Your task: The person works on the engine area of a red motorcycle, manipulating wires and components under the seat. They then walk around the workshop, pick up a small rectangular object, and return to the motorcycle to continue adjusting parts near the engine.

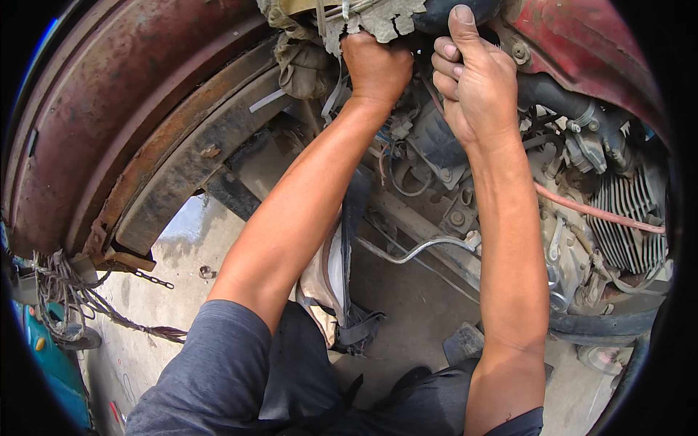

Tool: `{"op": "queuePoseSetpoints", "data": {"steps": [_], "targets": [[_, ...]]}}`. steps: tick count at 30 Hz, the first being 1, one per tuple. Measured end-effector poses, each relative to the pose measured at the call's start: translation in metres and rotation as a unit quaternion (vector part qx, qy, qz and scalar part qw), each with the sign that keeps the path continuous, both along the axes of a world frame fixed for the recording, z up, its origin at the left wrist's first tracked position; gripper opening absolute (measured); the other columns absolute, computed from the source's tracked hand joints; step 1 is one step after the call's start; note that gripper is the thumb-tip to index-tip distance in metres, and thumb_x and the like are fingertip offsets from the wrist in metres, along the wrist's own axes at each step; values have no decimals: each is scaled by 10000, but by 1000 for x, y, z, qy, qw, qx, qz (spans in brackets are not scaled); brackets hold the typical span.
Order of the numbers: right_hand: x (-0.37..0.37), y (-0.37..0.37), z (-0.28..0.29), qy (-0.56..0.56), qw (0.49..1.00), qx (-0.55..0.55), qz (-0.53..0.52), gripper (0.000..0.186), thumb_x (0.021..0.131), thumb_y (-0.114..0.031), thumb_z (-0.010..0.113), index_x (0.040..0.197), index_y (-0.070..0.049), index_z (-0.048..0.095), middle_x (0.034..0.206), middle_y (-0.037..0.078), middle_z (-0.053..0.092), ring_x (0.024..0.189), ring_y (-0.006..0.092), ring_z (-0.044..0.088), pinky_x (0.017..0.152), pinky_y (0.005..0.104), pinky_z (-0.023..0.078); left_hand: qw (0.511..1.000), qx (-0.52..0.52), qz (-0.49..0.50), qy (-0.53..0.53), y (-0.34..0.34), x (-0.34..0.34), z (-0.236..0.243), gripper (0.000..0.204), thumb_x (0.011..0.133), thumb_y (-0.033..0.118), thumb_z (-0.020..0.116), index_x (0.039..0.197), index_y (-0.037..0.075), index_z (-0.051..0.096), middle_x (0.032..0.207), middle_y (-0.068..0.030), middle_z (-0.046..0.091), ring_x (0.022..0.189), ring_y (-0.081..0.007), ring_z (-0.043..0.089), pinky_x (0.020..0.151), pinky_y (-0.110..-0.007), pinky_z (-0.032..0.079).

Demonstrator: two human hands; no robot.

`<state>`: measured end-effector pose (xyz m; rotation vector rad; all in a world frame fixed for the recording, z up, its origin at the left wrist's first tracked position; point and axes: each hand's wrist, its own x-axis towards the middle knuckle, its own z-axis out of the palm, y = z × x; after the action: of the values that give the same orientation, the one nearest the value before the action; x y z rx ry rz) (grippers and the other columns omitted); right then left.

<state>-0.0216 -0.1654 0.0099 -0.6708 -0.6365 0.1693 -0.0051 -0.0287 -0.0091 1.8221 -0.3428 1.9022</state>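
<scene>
My left hand (376,69) reaches in under a ragged, torn grey covering (385,20) at the top of the view. Its back faces me and its fingers are hidden. Just right of it is my right hand (481,87), its fingers curled in and its thumb stretched upward. Whatever that hand holds, if anything, is hidden. A dark rounded part (440,13) lies behind its thumb. Crumpled drab cloth (302,67) hangs left of my left hand. Below the hands is a dark box-shaped part (438,138) among thin wires.
A worn red curved body panel (131,94) and a rusty frame rail (196,145) fill the left. Finned metal (629,218), a reddish hose (603,212) and a black pipe (556,98) lie right. A bent metal tube (414,252) crosses below. Tangled cords (65,294) hang lower left.
</scene>
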Motion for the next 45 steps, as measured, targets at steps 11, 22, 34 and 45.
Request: {"op": "queuePoseSetpoints", "data": {"steps": [11, 22, 34, 45], "targets": [[5, 1, -8, -25, 1000, 10, -3, 364, 896, -327, 671, 700, -65, 513, 657, -3, 488, 498, 27, 342, 408, 179, 238, 997, -70, -10, 12, 0, 3, 1, 111, 711, 49, 595, 791, -18, 632, 710, -195, 648, 708, -432, 619, 612, -432, 487], [0, -5, -6, -10, 999, -29, 16, 270, 921, -324, 633, 824, -105, 508, 704, -27, 432, 549, 22, 320, 436, 165, 218, 997, -56, -42, 28, -4, -2, -2, 95, 697, 39, 602, 770, -12, 632, 696, -195, 642, 706, -415, 631, 608, -412, 487], [2, -1, -7, -15, 1000, 9, -4, 370, 885, -341, 683, 710, -53, 530, 654, 1, 501, 493, 21, 352, 407, 175, 238, 997, -77, -31, 5, -5, 8, 0, 132, 695, 53, 629, 806, -19, 632, 744, -180, 666, 734, -393, 646, 628, -407, 488], [-2, -6, -5, -19, 999, -20, 21, 284, 913, -332, 641, 811, -107, 501, 700, -30, 432, 550, 22, 321, 435, 166, 212, 996, -71, -58, -5, -1, 6, 4, 138, 700, 47, 624, 818, -24, 619, 759, -177, 664, 752, -398, 641, 658, -410, 490]]}}
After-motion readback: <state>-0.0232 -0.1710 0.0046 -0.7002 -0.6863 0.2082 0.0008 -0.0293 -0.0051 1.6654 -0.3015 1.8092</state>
